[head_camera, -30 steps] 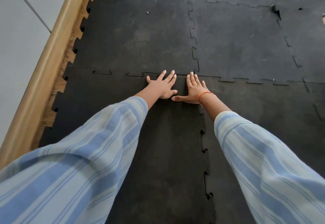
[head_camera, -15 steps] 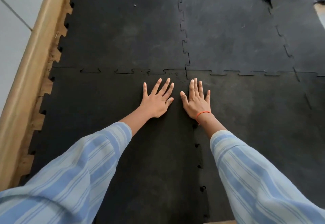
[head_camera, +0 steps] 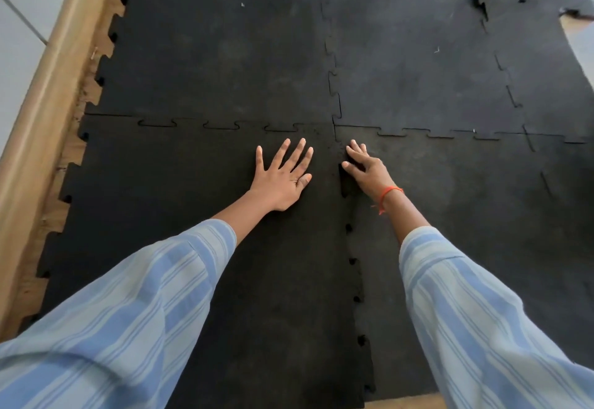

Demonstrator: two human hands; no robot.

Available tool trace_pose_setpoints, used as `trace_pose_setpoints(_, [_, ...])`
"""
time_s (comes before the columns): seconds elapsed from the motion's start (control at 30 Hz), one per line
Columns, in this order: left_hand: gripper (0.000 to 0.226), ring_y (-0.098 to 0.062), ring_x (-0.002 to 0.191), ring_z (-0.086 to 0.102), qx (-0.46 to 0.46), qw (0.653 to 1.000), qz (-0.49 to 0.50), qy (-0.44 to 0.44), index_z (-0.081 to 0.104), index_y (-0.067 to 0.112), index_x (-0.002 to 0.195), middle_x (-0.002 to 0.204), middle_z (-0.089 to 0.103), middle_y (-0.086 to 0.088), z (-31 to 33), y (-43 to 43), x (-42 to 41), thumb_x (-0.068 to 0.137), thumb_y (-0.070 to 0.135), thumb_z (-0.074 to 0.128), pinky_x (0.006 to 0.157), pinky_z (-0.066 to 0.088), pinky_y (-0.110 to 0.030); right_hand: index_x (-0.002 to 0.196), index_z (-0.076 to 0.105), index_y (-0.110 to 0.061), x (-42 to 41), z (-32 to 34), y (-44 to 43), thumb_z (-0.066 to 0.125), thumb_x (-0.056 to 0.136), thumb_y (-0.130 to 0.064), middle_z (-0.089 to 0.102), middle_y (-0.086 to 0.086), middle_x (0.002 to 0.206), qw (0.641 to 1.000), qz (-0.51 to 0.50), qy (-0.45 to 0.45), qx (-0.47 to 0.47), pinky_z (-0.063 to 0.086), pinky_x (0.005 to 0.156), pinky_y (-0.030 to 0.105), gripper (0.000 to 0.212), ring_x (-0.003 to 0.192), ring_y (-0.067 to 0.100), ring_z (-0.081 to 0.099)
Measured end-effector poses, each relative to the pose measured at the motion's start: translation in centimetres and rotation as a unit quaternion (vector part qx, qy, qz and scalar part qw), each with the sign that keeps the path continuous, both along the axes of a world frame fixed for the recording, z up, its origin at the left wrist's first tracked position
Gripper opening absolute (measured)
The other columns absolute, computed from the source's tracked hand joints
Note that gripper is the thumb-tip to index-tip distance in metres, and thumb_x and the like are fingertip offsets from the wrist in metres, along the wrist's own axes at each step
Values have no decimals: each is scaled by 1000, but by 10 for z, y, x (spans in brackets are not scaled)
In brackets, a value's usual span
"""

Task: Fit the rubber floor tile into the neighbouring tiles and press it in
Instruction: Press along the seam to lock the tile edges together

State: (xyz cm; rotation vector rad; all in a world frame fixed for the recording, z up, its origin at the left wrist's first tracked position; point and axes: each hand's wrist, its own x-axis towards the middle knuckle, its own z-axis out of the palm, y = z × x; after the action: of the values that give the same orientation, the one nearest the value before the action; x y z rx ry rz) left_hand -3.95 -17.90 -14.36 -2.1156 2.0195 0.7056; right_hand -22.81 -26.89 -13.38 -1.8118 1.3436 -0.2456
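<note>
The black rubber floor tile [head_camera: 193, 215] lies near left, its far edge locked into the far-left tile [head_camera: 225, 55] by puzzle tabs. Its right edge lies along the near-right tile [head_camera: 466, 199], with small open notches down the seam [head_camera: 353, 260]. My left hand [head_camera: 283, 177] rests flat on the tile near its far right corner, fingers spread. My right hand [head_camera: 369, 170] is tipped on its side at the top of that seam. Its fingers curl over a slightly raised bit of the tile's edge and the thumb is tucked against it.
A wooden skirting board [head_camera: 48, 103] runs along the left, with bare wooden floor showing between it and the tiles' tabs. More black tiles [head_camera: 418, 71] spread to the far right, one seam gaping [head_camera: 479, 6]. Bare wood floor [head_camera: 401, 402] shows at the near edge.
Both hands lay flat side by side before. My right hand has turned onto its side and curled onto the seam edge. My left hand stays flat, fingers spread wider.
</note>
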Motion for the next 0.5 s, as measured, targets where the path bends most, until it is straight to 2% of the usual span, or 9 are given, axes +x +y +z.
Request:
trace_pose_setpoints(0.07, [58, -18, 144, -29, -8, 1000, -3, -2, -23, 33, 149, 156, -33, 12, -1, 1, 1, 102, 49, 7, 109, -18, -63, 141, 42, -12, -1, -1, -2, 57, 93, -19, 26, 0, 156, 1000, -10, -11, 6, 8, 121, 46, 51, 148, 19, 8])
trace_pose_setpoints(0.2, [58, -18, 145, -29, -14, 1000, -3, -2, -22, 32, 150, 156, -32, 12, -3, 2, 0, 102, 48, 6, 108, -18, -62, 144, 37, -15, 4, -3, 5, 54, 95, -18, 21, 1, 158, 999, -17, 14, -34, -1, 119, 39, 52, 148, 17, 8])
trace_pose_setpoints(0.4, [57, -18, 144, -30, -11, 1000, -9, -8, -21, 33, 150, 156, -33, 12, -1, 0, -1, 102, 47, 7, 107, -19, -63, 144, 37, -18, 7, -4, 3, 52, 95, -14, 18, 4, 159, 997, 0, 45, -62, -2, 118, 42, 51, 148, 20, 6])
trace_pose_setpoints(0.5, [57, -18, 144, -30, 3, 1000, -6, -7, -21, 34, 150, 156, -33, 13, 2, -1, -1, 103, 47, 7, 107, -19, -64, 147, 30, -17, 8, -4, 5, 42, 100, -18, 12, 5, 160, 991, 44, 105, -76, -1, 118, 45, 49, 149, 23, 2])
